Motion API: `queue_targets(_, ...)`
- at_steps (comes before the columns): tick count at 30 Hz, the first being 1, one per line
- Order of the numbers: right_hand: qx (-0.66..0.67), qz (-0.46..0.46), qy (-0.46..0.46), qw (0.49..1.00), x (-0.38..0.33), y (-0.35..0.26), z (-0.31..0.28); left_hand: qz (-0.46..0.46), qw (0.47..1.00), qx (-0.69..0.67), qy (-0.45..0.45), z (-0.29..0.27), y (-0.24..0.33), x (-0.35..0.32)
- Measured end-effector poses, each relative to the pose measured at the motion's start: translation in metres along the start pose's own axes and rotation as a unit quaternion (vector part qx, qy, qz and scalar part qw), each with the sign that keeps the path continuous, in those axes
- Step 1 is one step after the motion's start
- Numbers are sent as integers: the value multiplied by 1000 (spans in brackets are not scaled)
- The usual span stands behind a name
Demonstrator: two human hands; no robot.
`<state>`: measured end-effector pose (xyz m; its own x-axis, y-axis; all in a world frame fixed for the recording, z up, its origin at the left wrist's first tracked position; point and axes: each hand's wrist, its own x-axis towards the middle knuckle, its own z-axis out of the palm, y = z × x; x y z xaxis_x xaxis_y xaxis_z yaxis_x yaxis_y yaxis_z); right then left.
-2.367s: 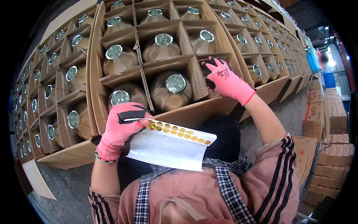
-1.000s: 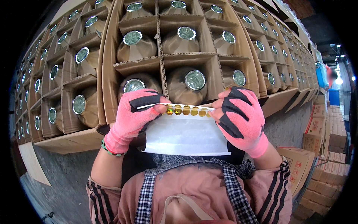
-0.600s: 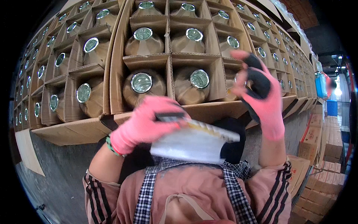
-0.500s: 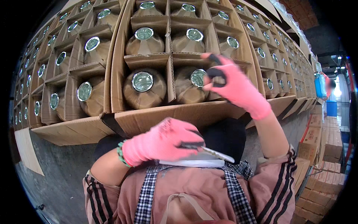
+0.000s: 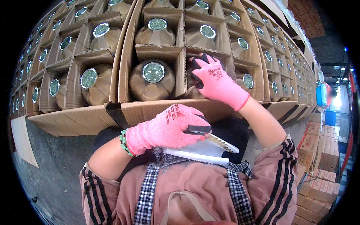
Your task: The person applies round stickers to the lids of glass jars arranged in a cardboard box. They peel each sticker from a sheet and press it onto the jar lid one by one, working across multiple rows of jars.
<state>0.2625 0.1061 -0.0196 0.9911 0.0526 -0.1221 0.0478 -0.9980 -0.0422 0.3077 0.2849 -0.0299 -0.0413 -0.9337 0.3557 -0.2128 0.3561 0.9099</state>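
Note:
My right hand (image 5: pixel 215 75), in a pink glove with black-coated fingers, reaches into a front compartment of the middle carton. Its fingers curl over a large round glass jar (image 5: pixel 194 93), and the jar's mouth is hidden under them. To the left stands another glass jar (image 5: pixel 152 84) with an open mouth. Close to my body, my left hand (image 5: pixel 170 127), gloved the same way, pinches white sheets (image 5: pixel 197 154). A row of small gold-brown spots, like stickers, runs along one sheet; their exact kind is unclear.
The open carton (image 5: pixel 161 112) has cardboard dividers (image 5: pixel 180 73) between its jars. More cartons of jars (image 5: pixel 90 77) line both sides. Stacked brown boxes (image 5: pixel 326 150) are at the right, with a blue container (image 5: pixel 330 118) and a person in the distance behind.
My right hand has moved down and left from beside the jar's mouth to over it, fingers curling around. The sheets in my left hand have tilted, bringing the spotted side into view.

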Motion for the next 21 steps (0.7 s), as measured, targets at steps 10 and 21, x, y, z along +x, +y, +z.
queue_targets(10,181,46,194,963,-81,-38,-91,-74,980,-7,187,-17,-3,3)
queue_targets(21,129,80,158,976,-94,-35,-75,-93,972,45,211,-16,0,6)
